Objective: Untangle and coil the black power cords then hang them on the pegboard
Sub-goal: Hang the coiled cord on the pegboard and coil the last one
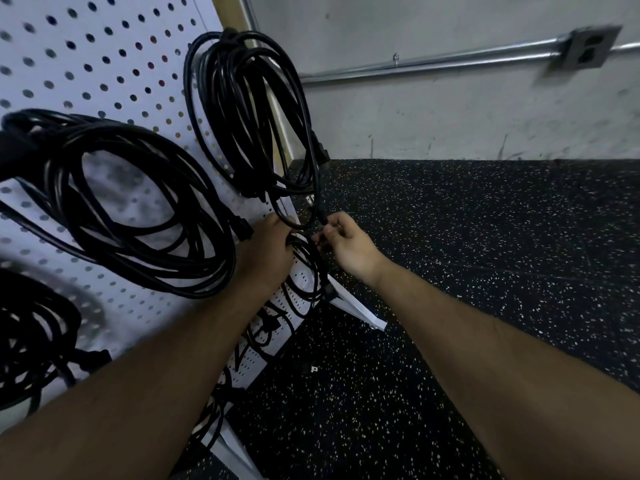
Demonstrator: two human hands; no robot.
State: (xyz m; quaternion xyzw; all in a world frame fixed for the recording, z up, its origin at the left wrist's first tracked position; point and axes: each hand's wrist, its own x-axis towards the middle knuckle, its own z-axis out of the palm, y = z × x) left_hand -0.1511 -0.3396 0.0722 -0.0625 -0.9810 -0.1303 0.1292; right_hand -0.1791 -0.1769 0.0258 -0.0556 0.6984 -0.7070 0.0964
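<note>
White pegboard (104, 64) standing on speckled black floor (485, 271).
- Three coiled black power cords hung: right-edge coil (242, 116), mid-board coil (138, 209), lower-left coil (31, 341).
- Left hand (266, 251) grips a loose cord loop (294, 224) below the right-edge coil.
- Right hand (346, 244) pinches a strand just beside it.
- On the wall: metal conduit (433, 60), outlet box (588, 46).

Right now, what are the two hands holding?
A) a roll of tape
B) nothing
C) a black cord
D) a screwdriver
C: the left hand and the right hand each curl their fingers round black cord in front of the pegboard.
</note>
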